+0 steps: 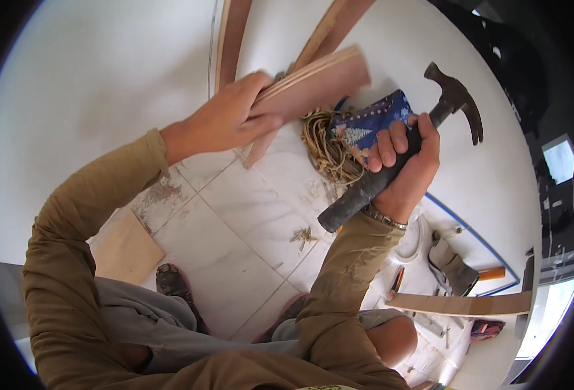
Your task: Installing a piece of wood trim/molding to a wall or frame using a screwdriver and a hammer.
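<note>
Left arm [66, 227] is bent pretty sharply at the elbow, left hand [235, 117] out in front and clamped in a grip. Right forearm [349, 260] angles up, right hand [404, 153] wrapped tight, fingertips [375, 160] curled toward view.

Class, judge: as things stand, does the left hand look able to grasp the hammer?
Probably not: the left hand holds a wooden board, while the right hand grips the hammer by its handle.

the board [319, 91] is reddish brown, the hammer grip [360, 199] black, the printed item [386, 110] blue with a pale tree.
</note>
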`<state>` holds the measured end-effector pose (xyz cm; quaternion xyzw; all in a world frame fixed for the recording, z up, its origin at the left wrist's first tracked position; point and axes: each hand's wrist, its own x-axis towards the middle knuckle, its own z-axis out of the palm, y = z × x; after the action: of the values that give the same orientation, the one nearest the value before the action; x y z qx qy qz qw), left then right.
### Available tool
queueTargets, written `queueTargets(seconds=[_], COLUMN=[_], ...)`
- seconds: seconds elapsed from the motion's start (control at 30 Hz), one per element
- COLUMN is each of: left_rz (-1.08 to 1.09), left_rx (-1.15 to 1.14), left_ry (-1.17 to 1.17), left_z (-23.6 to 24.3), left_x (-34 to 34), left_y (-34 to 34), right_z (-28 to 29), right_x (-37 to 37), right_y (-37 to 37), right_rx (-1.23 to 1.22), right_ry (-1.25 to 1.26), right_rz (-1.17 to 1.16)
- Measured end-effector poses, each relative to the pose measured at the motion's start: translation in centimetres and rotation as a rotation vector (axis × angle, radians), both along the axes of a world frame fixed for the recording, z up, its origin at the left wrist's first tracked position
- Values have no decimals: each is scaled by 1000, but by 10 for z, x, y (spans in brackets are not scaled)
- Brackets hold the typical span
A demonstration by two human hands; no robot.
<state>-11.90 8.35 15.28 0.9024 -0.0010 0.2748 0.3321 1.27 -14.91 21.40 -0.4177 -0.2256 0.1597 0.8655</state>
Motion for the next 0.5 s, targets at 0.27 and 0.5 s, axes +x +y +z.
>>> queueTargets(seconds=[0.27, 0.5], left_rz=[205, 220], left_rx=[102, -147], left_ry=[-545, -502], left_z=[29, 34], left_x=[53, 75], left_y=[1, -23], right_z=[-9, -21], right_x=[-28, -32], right_y=[45, 91], right_rx=[80, -125], right_ry=[-45, -195], right_rz=[167, -201])
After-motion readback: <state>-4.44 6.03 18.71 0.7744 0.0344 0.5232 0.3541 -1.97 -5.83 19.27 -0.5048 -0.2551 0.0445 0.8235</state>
